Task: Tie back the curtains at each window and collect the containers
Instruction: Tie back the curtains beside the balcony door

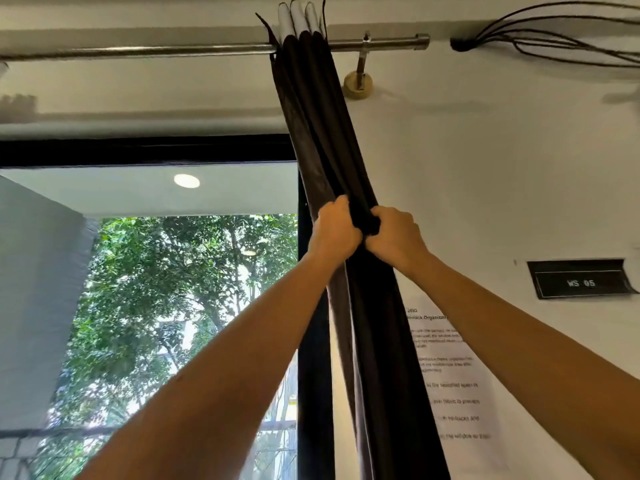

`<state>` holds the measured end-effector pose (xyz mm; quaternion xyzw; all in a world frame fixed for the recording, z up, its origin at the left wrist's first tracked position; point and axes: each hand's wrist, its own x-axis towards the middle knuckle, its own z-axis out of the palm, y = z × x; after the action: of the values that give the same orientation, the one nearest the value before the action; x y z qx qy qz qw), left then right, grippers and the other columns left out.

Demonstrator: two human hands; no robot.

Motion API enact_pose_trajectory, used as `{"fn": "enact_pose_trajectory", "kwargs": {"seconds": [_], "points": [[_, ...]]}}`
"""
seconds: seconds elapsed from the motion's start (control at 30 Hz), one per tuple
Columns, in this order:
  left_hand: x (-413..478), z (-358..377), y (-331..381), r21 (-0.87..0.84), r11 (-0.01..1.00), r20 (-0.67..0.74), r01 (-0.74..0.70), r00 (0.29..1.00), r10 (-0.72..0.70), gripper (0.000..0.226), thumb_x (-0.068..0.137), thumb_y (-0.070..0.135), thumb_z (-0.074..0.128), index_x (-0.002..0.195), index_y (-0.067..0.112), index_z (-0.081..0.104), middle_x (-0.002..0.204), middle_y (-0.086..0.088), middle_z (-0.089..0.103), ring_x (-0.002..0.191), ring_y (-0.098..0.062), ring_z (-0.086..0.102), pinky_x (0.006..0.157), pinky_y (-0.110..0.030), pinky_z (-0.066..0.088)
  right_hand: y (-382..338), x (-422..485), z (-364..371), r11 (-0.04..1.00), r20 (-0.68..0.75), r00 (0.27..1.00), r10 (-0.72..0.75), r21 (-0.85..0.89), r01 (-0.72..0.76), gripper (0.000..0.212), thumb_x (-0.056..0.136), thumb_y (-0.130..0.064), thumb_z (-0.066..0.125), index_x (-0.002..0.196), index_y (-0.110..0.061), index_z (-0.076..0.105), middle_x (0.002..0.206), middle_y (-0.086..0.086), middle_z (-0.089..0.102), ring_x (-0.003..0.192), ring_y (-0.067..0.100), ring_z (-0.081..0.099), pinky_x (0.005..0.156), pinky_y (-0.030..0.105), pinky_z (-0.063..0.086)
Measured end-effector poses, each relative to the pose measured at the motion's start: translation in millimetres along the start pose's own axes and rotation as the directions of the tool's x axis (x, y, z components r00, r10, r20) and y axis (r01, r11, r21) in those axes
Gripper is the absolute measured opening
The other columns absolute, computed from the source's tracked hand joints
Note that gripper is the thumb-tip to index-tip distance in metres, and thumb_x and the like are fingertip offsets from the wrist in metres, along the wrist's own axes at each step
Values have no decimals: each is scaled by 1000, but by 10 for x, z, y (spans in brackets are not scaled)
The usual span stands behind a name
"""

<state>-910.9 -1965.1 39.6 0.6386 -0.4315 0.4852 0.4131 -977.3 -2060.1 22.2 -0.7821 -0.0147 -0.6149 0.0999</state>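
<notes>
A dark brown curtain point(322, 133) hangs bunched together from a metal rod point(138, 51) at the right edge of the window point(173, 306). Both my arms reach up to it. My left hand point(334, 230) grips the gathered folds from the left side. My right hand point(394, 237) grips them from the right, fingers curled round a dark wad of fabric between the two hands. Whether that wad is a tie-back or curtain cloth I cannot tell. No containers are in view.
The rod's bracket point(360, 81) is fixed to the white wall right of the curtain. A printed paper sheet point(450, 375) is stuck on the wall below, and a black sign point(581, 280) reading WS 05 hangs further right. Black cables point(554, 32) run along the ceiling corner.
</notes>
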Motion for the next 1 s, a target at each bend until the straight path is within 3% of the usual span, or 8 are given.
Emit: {"fn": "enact_pose_trajectory", "kwargs": {"seconds": [0.2, 0.37, 0.43, 0.6, 0.7, 0.83, 0.9, 1.0], "points": [[-217, -286, -186, 52, 988, -80, 145, 987, -140, 8, 76, 5, 59, 82, 0, 57, 82, -15, 61, 73, -30, 60, 63, -37, 52, -131, -208, 312, 988, 70, 998, 3, 154, -14, 20, 70, -9, 70, 62, -6, 52, 82, 16, 59, 66, 27, 57, 56, 27, 47], [-456, -455, -338, 94, 981, -4, 170, 985, -170, 4, 77, 4, 60, 80, 3, 63, 70, -6, 57, 59, -17, 52, 51, -19, 37, -306, -389, 464, 989, 81, 996, 48, 133, -58, 23, 77, -3, 65, 96, -2, 53, 100, 9, 40, 74, 24, 46, 66, 30, 46], [-525, -508, -386, 108, 981, 28, 160, 986, -164, 3, 77, 3, 60, 78, 4, 63, 61, 0, 51, 52, -8, 46, 43, -8, 31, -345, -416, 492, 989, 73, 996, 47, 137, -57, 17, 75, 1, 63, 88, -4, 53, 97, 12, 50, 72, 28, 51, 61, 29, 43], [-738, -579, -443, 99, 976, 61, 191, 978, -198, 8, 76, 3, 60, 80, -2, 65, 64, -6, 59, 56, -16, 55, 49, -19, 46, -455, -614, 553, 987, 124, 988, 90, 124, -106, 25, 69, 10, 58, 60, -7, 42, 60, 5, 47, 58, 24, 50, 52, 30, 42], [-916, -544, -459, 101, 965, 67, 240, 966, -248, 12, 75, 5, 59, 83, 0, 67, 75, -14, 66, 67, -26, 63, 60, -34, 54, -535, -835, 638, 990, 95, 989, 110, 80, -118, 27, 73, 9, 57, 58, -8, 41, 59, 3, 46, 53, 19, 47, 50, 28, 37], [-1189, -436, -442, 102, 952, 77, 289, 952, -297, 6, 76, 6, 58, 74, 2, 63, 69, -8, 61, 62, -21, 57, 56, -28, 42, -566, -1137, 815, 991, 65, 993, 103, 82, -108, 21, 79, 5, 56, 67, -9, 44, 71, 9, 53, 62, 21, 50, 52, 26, 36], [-1313, -379, -445, 57, 951, 66, 304, 949, -307, 5, 78, 5, 59, 77, 2, 62, 68, -6, 61, 62, -19, 58, 53, -28, 44, -577, -1270, 883, 946, 126, 973, 192, 240, -218, 17, 85, 2, 52, 74, -10, 46, 76, 5, 49, 62, 13, 44, 48, 16, 35], [-1516, -313, -492, -32, 948, 66, 318, 947, -315, 6, 82, 1, 58, 79, 1, 64, 67, -4, 61, 59, -15, 59, 45, -13, 43, -633, -1449, 963, 755, 196, 919, 342, 525, -393, 25, 93, -14, 40, 70, -11, 48, 66, 0, 46, 63, 14, 43, 56, 29, 36]]}}
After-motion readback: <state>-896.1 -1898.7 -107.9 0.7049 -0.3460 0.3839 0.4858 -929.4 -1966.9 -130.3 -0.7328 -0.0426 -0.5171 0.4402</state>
